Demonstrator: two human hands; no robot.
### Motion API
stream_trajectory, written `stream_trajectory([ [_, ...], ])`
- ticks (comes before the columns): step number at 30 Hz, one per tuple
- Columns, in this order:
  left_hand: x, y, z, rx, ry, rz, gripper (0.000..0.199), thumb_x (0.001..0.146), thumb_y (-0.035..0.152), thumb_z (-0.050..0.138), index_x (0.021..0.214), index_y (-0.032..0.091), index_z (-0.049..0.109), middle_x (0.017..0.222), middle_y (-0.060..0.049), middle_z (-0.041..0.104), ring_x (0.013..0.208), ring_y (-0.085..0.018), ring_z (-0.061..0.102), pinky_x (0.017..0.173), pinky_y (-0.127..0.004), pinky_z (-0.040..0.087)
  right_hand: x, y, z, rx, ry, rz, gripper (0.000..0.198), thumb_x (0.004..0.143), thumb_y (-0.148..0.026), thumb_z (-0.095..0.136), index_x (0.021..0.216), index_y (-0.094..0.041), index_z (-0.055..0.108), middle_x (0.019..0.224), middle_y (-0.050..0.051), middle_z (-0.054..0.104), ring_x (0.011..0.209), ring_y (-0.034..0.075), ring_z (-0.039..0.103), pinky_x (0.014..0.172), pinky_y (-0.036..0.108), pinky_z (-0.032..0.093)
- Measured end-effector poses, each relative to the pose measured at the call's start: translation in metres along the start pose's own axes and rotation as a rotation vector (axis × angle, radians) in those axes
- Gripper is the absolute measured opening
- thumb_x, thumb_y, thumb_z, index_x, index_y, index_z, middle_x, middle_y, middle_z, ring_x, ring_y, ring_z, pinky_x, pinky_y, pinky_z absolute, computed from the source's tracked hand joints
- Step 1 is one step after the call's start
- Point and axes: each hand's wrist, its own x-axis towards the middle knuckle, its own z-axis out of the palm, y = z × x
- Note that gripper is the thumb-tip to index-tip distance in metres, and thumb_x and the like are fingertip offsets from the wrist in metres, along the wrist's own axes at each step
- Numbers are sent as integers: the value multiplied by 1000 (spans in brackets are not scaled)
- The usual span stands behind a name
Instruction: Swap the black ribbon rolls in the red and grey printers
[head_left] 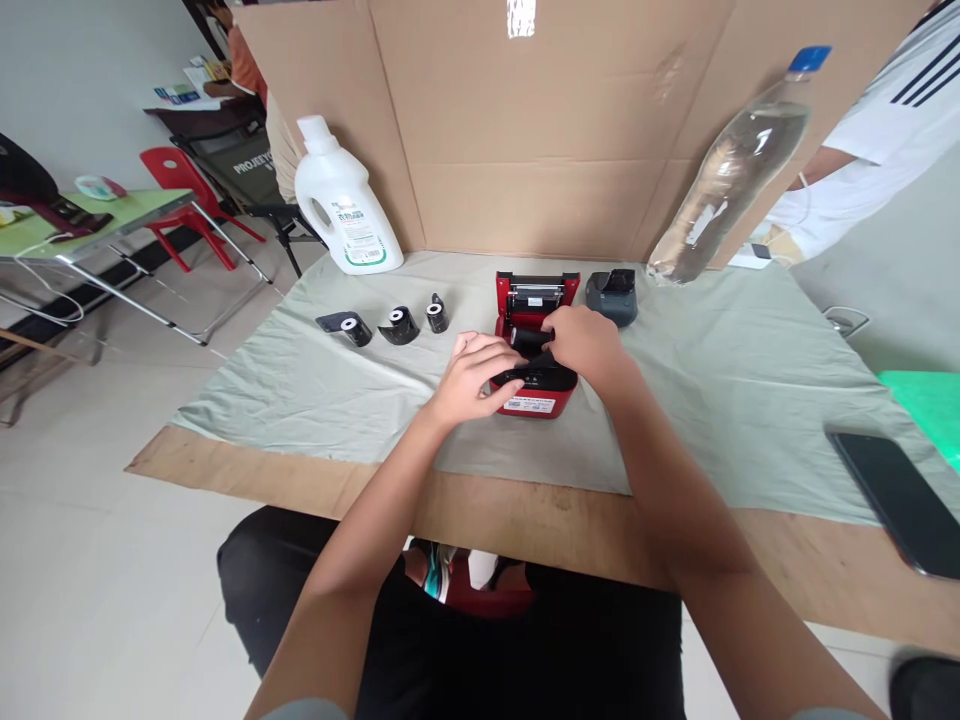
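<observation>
A small red and black label printer (536, 402) stands on the cloth in front of me, its lid (537, 292) raised at the back. My left hand (474, 380) is wrapped over the printer's left edge, thumb at the front and fingers reaching inside. In the compartment lies a black roll (531, 338) with a loose dark end toward the front. The curled fingers of my right hand (581, 338) grip the roll's right end; the fingertips are partly hidden. To the left sit three similar black rolls (355, 330), (400, 325), (436, 316) with white cores.
Behind the printer's right side is a dark grey device (611, 297). A white detergent bottle (349, 205) and a tilted water bottle (731, 180) lean by the cardboard wall (540, 130). A phone (900, 500) lies at the right edge. A person in white (877, 150) is behind the cardboard.
</observation>
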Motion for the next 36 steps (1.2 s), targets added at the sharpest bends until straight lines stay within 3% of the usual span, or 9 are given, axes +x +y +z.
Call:
stream_trajectory([
  [4, 1, 2, 8, -32, 55, -43, 22, 100, 37, 55, 99, 26, 75, 102, -4, 79, 105, -23, 68, 103, -46, 42, 2, -3, 1, -29, -58, 26, 21, 87, -21, 69, 106, -20, 79, 107, 16, 76, 100, 34, 71, 75, 38, 51],
  [11, 0, 2, 14, -71, 112, -78, 23, 100, 33, 54, 94, 26, 75, 100, -3, 79, 102, -22, 68, 99, -44, 45, -3, -11, 3, -84, -19, 45, 27, 86, -12, 64, 109, -16, 77, 109, 20, 74, 101, 35, 72, 76, 38, 52],
  [20, 2, 4, 17, -167, 139, -119, 18, 97, 29, 57, 93, 25, 75, 100, -3, 79, 103, -22, 67, 98, -44, 45, 6, -9, 9, -66, -50, 59, 30, 82, -16, 68, 110, -18, 78, 110, 17, 76, 100, 32, 71, 76, 36, 51],
  [23, 3, 6, 17, -204, 143, -141, 19, 97, 29, 57, 92, 25, 75, 99, -3, 79, 102, -23, 67, 97, -44, 46, 2, 3, 0, 72, -53, -54, 24, 85, -22, 67, 105, -22, 79, 98, 9, 76, 95, 26, 70, 77, 34, 49],
  [25, 3, 6, 17, -207, 139, -152, 19, 97, 30, 57, 91, 25, 75, 99, -4, 79, 102, -23, 67, 97, -44, 47, -2, 13, -9, 206, -3, -162, 21, 89, -26, 63, 102, -23, 79, 91, 5, 75, 92, 23, 67, 80, 33, 49],
  [27, 3, 6, 17, -189, 137, -159, 20, 98, 31, 57, 91, 26, 75, 99, -4, 79, 102, -23, 67, 98, -45, 47, -6, 20, -17, 305, 152, -202, 26, 93, -29, 57, 106, -22, 78, 95, 6, 75, 95, 24, 66, 85, 35, 49],
  [31, 0, 5, 18, -144, 163, -128, 21, 98, 31, 57, 91, 26, 76, 97, -4, 78, 100, -22, 66, 96, -45, 47, -5, 17, -20, 359, 470, -206, 40, 99, -31, 48, 132, -20, 68, 128, 13, 70, 120, 30, 59, 101, 41, 45],
  [33, -1, 4, 19, -122, 182, -97, 21, 98, 31, 57, 93, 26, 77, 97, -4, 77, 100, -22, 66, 96, -45, 48, -2, 12, -18, 361, 450, -253, 42, 101, -32, 46, 136, -18, 64, 135, 14, 67, 126, 32, 56, 104, 42, 43],
  [36, -3, 2, 20, -75, 217, -58, 22, 99, 30, 57, 97, 27, 78, 107, -6, 75, 105, -23, 65, 98, -45, 49, -7, 7, -21, 347, 379, -277, 39, 104, -35, 42, 124, -16, 69, 122, 14, 71, 114, 30, 62, 96, 39, 44],
])
